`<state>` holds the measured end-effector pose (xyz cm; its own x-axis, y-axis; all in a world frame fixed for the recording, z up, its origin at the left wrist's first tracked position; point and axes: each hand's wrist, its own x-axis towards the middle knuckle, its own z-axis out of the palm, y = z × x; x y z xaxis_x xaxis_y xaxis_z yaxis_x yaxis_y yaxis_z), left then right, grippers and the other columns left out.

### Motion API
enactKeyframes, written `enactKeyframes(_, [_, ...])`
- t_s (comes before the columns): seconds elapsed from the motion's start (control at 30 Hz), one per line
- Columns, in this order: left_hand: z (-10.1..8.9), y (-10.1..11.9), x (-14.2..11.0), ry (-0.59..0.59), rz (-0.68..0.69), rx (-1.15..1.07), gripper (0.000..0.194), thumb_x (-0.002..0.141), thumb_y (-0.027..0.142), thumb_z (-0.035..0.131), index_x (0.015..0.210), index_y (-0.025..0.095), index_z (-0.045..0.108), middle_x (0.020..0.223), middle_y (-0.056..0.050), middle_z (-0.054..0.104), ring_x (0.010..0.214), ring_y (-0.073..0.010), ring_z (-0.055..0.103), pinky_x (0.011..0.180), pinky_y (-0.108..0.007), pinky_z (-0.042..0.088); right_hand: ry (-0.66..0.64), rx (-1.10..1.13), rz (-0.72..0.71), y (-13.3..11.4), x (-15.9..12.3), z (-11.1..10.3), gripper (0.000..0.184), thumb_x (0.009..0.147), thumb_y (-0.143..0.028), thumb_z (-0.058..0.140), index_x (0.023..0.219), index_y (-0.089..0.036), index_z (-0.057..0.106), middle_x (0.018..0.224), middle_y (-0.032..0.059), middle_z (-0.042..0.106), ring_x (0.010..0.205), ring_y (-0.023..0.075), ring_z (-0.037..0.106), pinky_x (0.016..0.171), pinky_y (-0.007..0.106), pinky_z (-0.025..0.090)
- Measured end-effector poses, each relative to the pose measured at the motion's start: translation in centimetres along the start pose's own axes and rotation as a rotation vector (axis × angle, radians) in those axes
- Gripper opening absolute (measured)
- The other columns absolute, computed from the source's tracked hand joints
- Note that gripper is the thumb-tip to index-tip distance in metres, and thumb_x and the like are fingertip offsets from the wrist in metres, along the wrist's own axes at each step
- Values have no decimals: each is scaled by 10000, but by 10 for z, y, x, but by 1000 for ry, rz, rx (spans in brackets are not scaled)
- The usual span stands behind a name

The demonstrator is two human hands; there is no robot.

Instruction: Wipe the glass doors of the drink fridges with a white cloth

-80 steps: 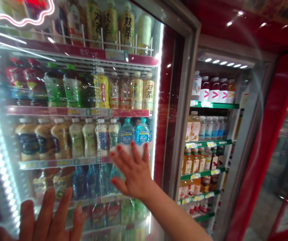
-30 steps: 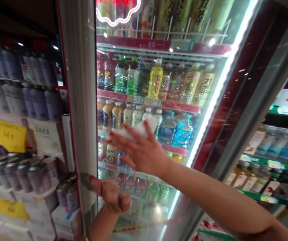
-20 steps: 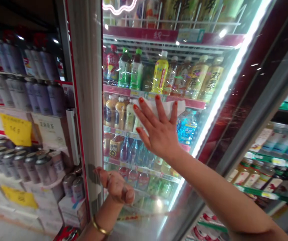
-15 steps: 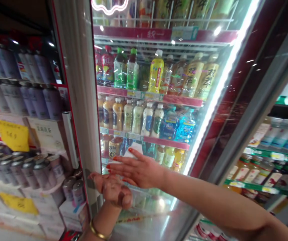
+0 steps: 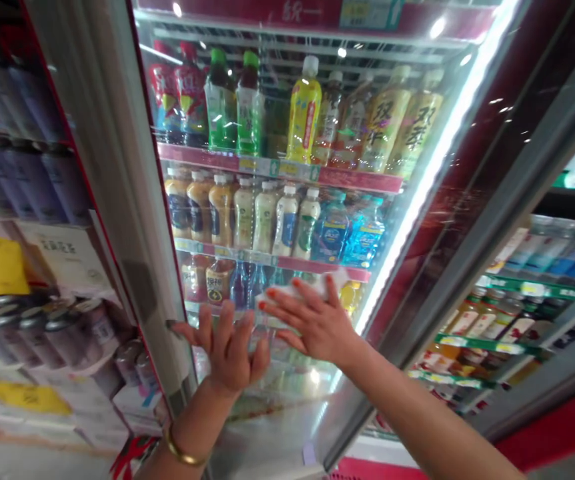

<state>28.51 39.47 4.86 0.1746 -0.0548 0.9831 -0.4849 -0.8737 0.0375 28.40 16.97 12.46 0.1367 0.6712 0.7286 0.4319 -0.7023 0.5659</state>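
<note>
A glass cooler door fills the far side, with the left hand spread near its left edge, contact unclear, and, at right, the right hand spread over a white cloth, which could slip loose if finger pressure slackens.

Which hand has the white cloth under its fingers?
The right hand, with the bare wrist: the white cloth shows past its fingers. The left hand, with a gold bangle on its wrist, shows no cloth.
</note>
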Motion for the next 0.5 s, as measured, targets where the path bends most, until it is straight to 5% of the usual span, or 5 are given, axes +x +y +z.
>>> enactKeyframes(0.1, [-5, 18, 30, 11, 142, 120, 699, 1050, 376, 639, 1711, 352, 413, 1885, 47, 172, 1781, -270, 31, 1437, -612, -176, 135, -107, 524, 53, -34, -9, 658, 1181, -427, 353, 1807, -337, 169, 1920, 3, 105, 1782, 311, -95, 1380, 777, -70])
enactKeyframes(0.2, [-9, 21, 46, 0, 197, 167, 736, 1038, 371, 676, 1718, 277, 414, 1866, -9, 219, 1779, -271, 55, 1443, -610, -145, 268, -145, 964, 46, -38, 2, 676, 1173, -363, 219, 1816, -278, 26, 1916, 139, 79, 1775, 417, -74, 1255, 969, 63])
enactKeyframes(0.27, [-11, 18, 46, 2, 213, 156, 776, 1006, 351, 726, 1715, 257, 426, 1860, -33, 245, 1778, -280, 62, 1445, -583, -145, 236, -113, 962, -2, -41, 17, 706, 1157, -391, 283, 1820, -288, 65, 1911, 124, 139, 1773, 439, -67, 1269, 960, 50])
enactKeyframes(0.37, [-12, 11, 44, -8, 238, 102, 860, 945, 287, 796, 1719, 208, 428, 1865, -69, 243, 1779, -299, 60, 1475, -510, -46, 97, 32, 580, -77, -65, 41, 697, 1097, -517, 501, 1766, -457, 316, 1853, -86, 350, 1789, 341, -15, 1416, 741, -24])
enactKeyframes(0.5, [-12, 9, 42, -33, 222, 31, 914, 934, 237, 782, 1748, 217, 367, 1870, -90, 227, 1774, -351, 78, 1475, -611, 133, 128, -13, 722, -82, -119, 43, 743, 1119, -320, 436, 1810, -368, 169, 1921, -63, 57, 1784, 264, -102, 1425, 691, -66])
